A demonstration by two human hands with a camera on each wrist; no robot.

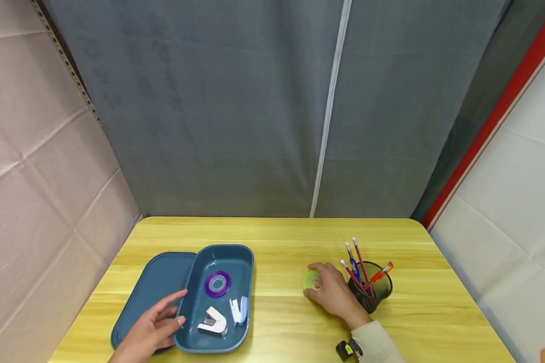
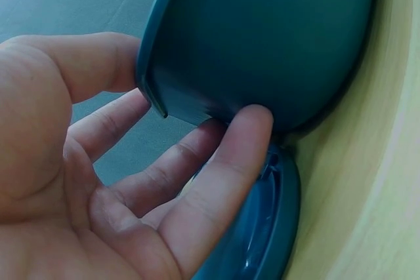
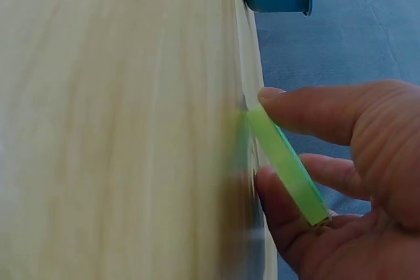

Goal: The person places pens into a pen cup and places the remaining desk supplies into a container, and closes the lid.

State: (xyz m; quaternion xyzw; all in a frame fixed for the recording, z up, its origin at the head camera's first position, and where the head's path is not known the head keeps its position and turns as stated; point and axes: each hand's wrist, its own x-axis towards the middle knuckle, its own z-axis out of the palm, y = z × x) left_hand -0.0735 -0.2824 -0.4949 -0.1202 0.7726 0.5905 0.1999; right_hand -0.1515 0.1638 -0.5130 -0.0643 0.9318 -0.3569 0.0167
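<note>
My left hand [image 1: 152, 327] is at the left wall of a blue rectangular plastic box [image 1: 200, 341], its thumb over the rim and other fingers along the outside. The left wrist view shows those fingers [image 2: 252, 122] against the box wall. Inside lie a purple tape roll [image 1: 207, 287], a white stapler [image 1: 215, 322] and a smaller white-and-blue stapler [image 1: 242, 310]. My right hand [image 1: 336, 297] pinches a green tape roll [image 3: 289, 172] between thumb and fingers; in the right wrist view it is tilted on edge, close to the tabletop.
A matching blue lid [image 1: 163, 272] lies left of the box, partly under it. Just right of my right hand stands a black mesh pen cup [image 1: 381, 292] with pencils and pens. The wooden table [image 1: 281, 242] ends at a grey curtain [image 1: 231, 126].
</note>
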